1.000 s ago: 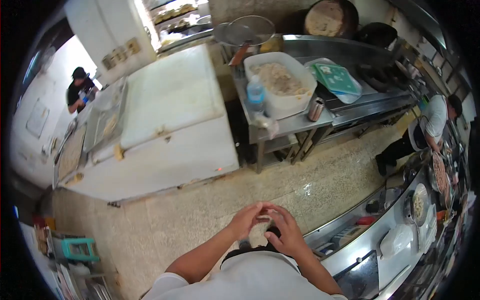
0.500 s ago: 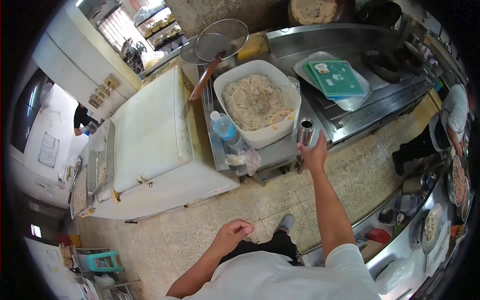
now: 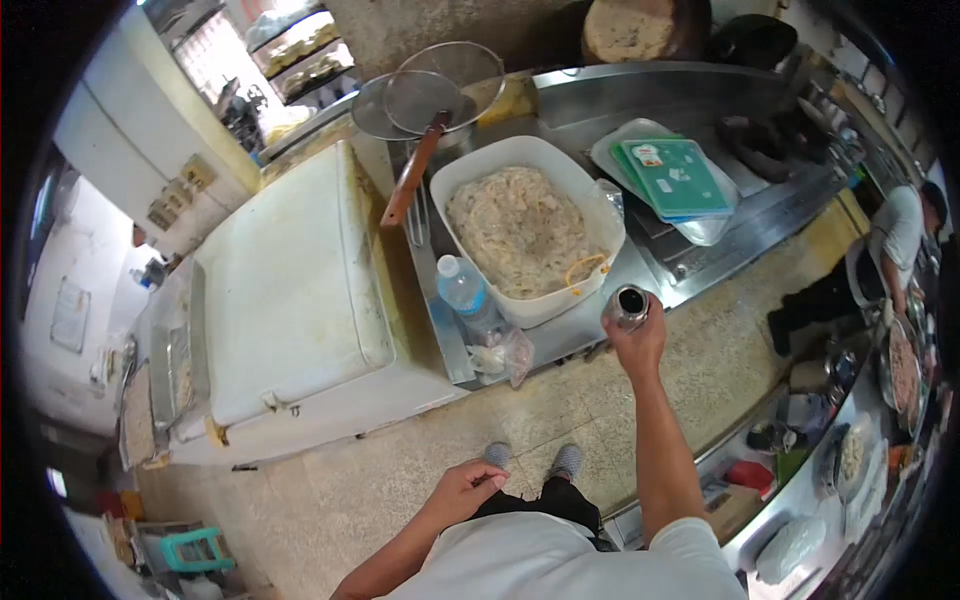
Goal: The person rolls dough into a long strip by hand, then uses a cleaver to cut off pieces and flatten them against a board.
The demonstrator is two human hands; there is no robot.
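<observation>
My right hand [image 3: 641, 342] is wrapped round an open-topped stainless steel flask [image 3: 629, 306], by the front edge of the steel counter. The dark mouth of the flask faces up, and no lid shows on it. Near my waist, my left hand [image 3: 472, 488] hangs loosely curled with thumb against fingers, and I see nothing in it. A white plastic tub [image 3: 508, 306] of pale, lumpy, batter-like mixture [image 3: 520, 225] stands just left of the flask. Beside the tub are a clear water bottle [image 3: 462, 290] with a blue label and a knotted plastic bag [image 3: 503, 357].
Wire strainers [image 3: 445, 85], one with a wooden handle, lie behind the tub. Green lids [image 3: 680, 178] are stacked to its right. A white chest freezer [image 3: 285, 290] stands left. Another person [image 3: 890, 245] works at the right counter, where pans of food sit. A turquoise stool [image 3: 196, 550] is lower left.
My right hand has closed round the flask and drawn it slightly down and toward me. The view has shifted, and my second shoe now shows. My left hand stays curled.
</observation>
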